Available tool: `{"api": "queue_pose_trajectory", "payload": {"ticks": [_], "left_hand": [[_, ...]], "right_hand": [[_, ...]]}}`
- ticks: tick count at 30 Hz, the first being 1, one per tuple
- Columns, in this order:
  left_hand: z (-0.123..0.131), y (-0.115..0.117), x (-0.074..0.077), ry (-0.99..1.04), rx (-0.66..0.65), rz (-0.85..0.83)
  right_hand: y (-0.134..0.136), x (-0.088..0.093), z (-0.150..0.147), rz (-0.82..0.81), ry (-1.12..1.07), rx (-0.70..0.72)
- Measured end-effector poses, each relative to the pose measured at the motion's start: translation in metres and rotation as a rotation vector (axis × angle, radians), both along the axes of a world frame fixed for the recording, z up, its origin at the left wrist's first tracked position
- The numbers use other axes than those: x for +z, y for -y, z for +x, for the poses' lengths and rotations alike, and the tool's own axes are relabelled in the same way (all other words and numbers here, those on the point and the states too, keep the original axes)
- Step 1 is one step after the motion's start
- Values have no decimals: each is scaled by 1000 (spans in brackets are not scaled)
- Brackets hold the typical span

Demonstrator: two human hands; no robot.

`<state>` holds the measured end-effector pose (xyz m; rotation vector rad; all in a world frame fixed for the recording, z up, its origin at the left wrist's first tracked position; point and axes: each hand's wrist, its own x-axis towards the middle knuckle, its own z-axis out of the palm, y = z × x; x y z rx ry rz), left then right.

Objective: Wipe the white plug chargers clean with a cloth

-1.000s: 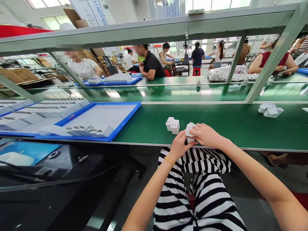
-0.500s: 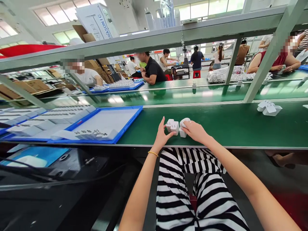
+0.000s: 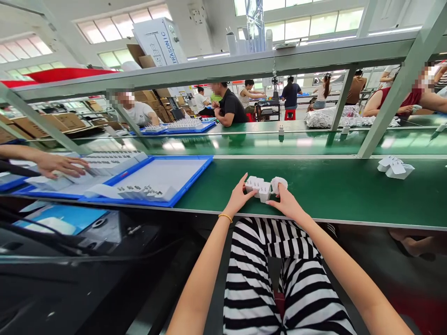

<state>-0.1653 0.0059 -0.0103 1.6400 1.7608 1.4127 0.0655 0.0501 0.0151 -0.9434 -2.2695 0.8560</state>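
Several white plug chargers (image 3: 264, 191) stand close together on the green work surface (image 3: 331, 195), their metal pins upward. My left hand (image 3: 240, 197) grips this cluster from the left, thumb in front and fingers behind. On the other side, my right hand (image 3: 289, 202) holds a crumpled white cloth (image 3: 278, 184) in its fingers, with the thumb close to the nearest charger. Whether that thumb touches the charger I cannot tell.
To the left lies a blue-rimmed tray (image 3: 195, 179) with chargers along its front edge. A co-worker's hand (image 3: 61, 165) reaches over a fuller tray beside it. More chargers (image 3: 394, 167) sit at the right. A metal frame (image 3: 244, 66) crosses above.
A charger from near my right hand now stands against the others at my left hand. The co-worker's hand has come in from the left. The view has shifted slightly.
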Motion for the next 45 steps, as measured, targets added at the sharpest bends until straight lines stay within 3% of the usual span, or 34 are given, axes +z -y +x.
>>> {"api": "queue_pose_trajectory", "payload": {"ticks": [4,7,14,17,23,30,38,45], "left_hand": [[-2,-10,1,116,-83,-2],[2,-13,4,169,-58,-53],[16,-5,16,128,-34,-142],[23,2,17,68,-47,-95],[52,20,14,-113,58,-17],[72,8,20,-92,194,-59],[47,-2,35,-197,181,-167],[30,-7,36,-72,277,-112]], "right_hand": [[1,-4,-11,50,15,-24],[-1,-6,-15,59,5,-18],[-6,-7,-17,-25,-27,-38],[-8,-6,-18,-48,-39,-32],[-11,-8,-17,-111,-22,-26],[-9,-11,-16,-114,-44,-18],[1,-15,-2,-54,-232,-101],[5,-15,4,-56,-331,-77]]}}
